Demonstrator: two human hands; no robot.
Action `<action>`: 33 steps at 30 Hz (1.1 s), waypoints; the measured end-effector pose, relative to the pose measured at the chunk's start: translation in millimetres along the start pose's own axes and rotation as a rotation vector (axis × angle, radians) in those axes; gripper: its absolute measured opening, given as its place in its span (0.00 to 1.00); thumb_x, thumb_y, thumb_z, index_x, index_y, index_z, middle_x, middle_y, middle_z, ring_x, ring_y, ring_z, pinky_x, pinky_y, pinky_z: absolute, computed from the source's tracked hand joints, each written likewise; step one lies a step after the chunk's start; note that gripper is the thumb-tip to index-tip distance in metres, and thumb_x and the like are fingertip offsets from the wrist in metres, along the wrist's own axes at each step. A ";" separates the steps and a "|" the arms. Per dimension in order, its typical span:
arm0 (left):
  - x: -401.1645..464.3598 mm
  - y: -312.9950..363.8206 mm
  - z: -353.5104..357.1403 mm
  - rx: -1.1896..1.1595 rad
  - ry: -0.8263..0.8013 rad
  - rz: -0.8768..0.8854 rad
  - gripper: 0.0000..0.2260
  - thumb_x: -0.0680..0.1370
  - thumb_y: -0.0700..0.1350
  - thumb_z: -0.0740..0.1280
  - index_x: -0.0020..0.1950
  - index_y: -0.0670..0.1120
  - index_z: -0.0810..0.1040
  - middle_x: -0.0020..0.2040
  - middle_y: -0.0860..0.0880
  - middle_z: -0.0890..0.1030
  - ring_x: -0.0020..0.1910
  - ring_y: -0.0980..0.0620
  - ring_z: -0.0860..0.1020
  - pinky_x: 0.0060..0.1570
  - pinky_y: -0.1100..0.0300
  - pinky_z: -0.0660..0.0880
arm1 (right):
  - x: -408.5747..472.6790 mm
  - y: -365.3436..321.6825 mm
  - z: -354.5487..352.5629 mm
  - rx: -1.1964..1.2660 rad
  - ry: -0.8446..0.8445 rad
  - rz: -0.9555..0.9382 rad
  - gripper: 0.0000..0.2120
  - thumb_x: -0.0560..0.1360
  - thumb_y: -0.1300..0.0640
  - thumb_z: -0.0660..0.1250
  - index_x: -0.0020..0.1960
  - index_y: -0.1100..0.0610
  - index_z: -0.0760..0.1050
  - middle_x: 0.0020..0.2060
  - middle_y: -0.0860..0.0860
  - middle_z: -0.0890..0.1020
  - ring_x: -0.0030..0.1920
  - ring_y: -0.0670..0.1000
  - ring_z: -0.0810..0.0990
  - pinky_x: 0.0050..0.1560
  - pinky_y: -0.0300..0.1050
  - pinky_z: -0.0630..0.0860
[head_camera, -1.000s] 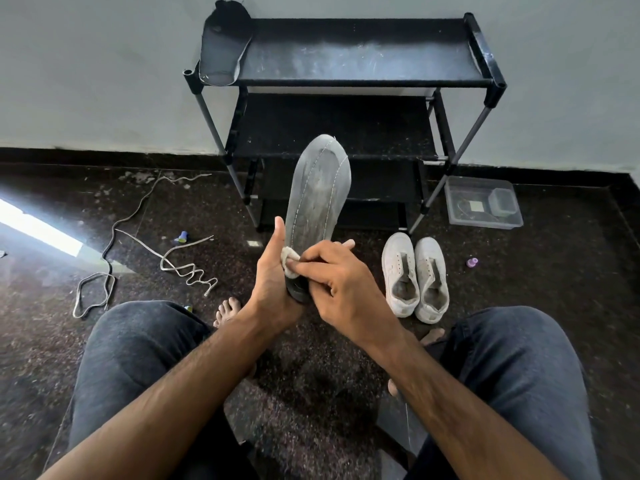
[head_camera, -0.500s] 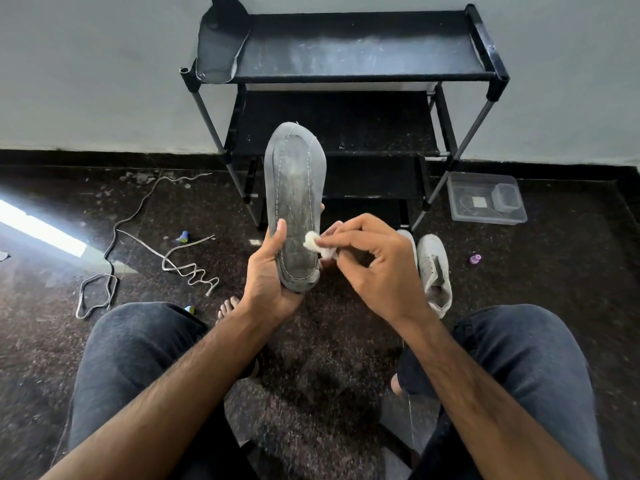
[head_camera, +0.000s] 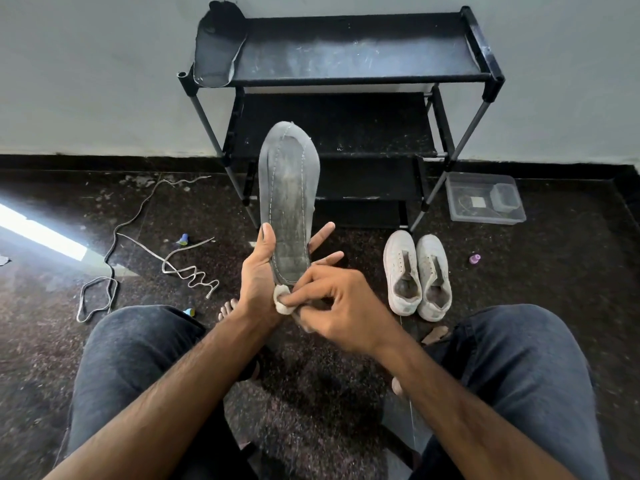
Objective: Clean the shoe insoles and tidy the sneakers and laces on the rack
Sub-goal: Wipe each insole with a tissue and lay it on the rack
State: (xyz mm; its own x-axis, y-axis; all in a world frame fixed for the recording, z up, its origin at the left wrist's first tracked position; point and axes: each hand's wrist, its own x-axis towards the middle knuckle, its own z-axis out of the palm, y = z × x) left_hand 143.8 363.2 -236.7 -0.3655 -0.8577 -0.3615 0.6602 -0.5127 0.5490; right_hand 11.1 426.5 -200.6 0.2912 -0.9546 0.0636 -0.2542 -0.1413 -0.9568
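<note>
Our left hand [head_camera: 258, 271] grips the upright insole [head_camera: 287, 206] near its heel; right hand [head_camera: 332, 306] pinches a white wad [head_camera: 282, 299] there; we should wipe firmly toeward, supporting behind

We have a single head-worn, wide-angle view, looking forward and steeply down from a seated person. Our knees and forearms fill the lower frame, close to the lens. The floor [head_camera: 571, 306] spreads across the middle, and the rack [head_camera: 360, 60] against the wall [head_camera: 86, 81] sits top centre, farther off.
</note>
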 end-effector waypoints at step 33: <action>-16.2 35.5 35.8 0.360 0.034 0.188 0.19 0.85 0.38 0.58 0.71 0.55 0.76 0.50 0.49 0.82 0.38 0.56 0.77 0.33 0.63 0.76 | 48.4 -22.3 -78.2 0.969 0.477 0.371 0.09 0.81 0.69 0.62 0.57 0.65 0.78 0.49 0.61 0.86 0.47 0.56 0.87 0.46 0.47 0.86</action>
State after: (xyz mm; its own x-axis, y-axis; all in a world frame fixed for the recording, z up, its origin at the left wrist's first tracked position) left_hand 149.7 357.6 -184.4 -0.2343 -0.9393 -0.2508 0.4394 -0.3324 0.8345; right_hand -41.3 362.9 -154.1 -0.0857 -0.9267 -0.3658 0.6271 0.2351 -0.7426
